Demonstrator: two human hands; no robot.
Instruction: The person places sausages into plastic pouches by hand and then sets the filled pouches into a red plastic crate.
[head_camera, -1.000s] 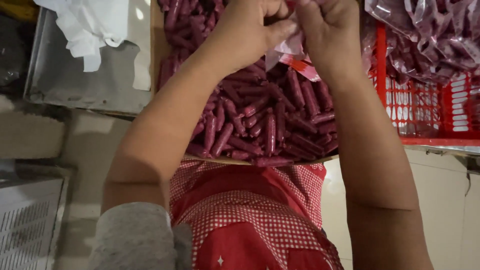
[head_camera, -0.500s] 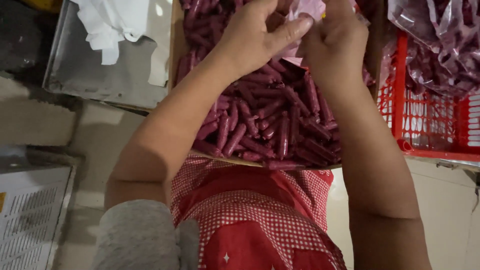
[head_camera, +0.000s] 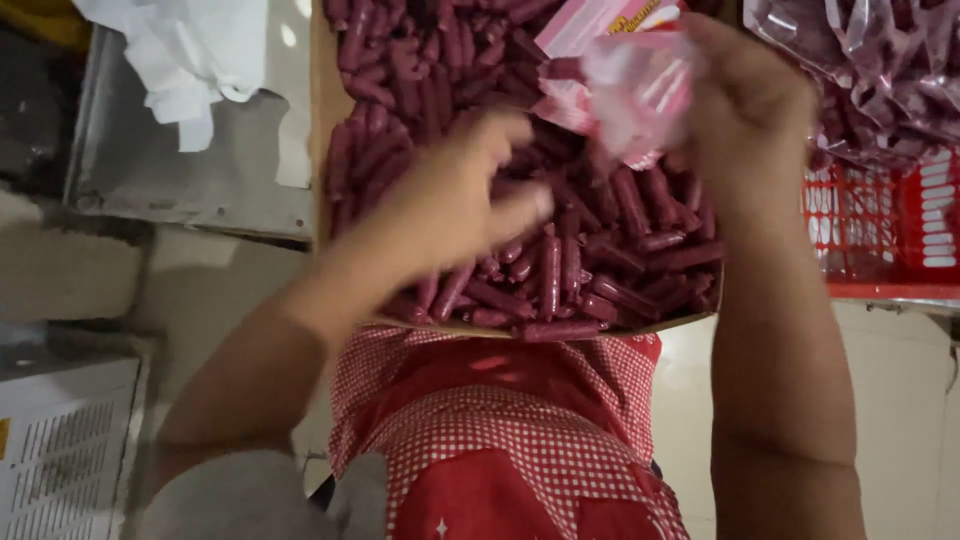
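A cardboard box in front of me is heaped with dark red wrapped sausages. My right hand holds a clear and pink plastic bag up over the heap. My left hand hovers just above the sausages with its fingers spread and curled downward, blurred by motion; I cannot see anything held in it. My red checked apron shows below the box.
A red plastic crate stands to the right, with filled clear bags of sausages on top. A metal tray with white cloth or paper lies to the left. A white vented appliance sits at lower left.
My left hand has let go of the bag and dropped toward the sausages. My right hand keeps the bag raised. The view has tilted downward a little.
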